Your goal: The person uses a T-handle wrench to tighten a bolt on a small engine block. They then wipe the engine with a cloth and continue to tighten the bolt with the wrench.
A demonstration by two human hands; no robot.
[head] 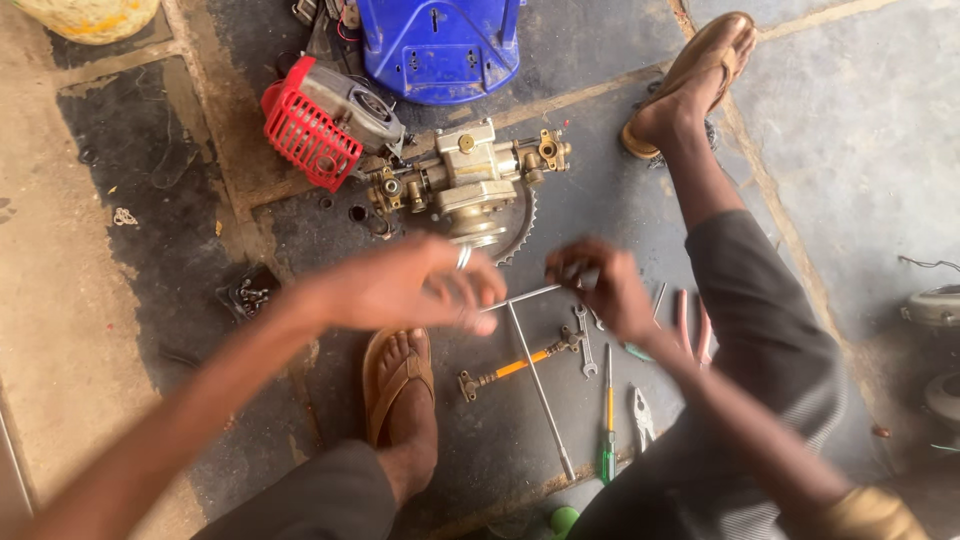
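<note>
two hands (400,285) (610,290), one rod (525,295), two spanners (585,345)

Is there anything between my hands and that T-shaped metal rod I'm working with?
Nothing visible. Your left hand and right hand both meet the cross bar of the T-shaped rod, which hangs over the floor tools. The motion blur hides the exact grip.
</note>
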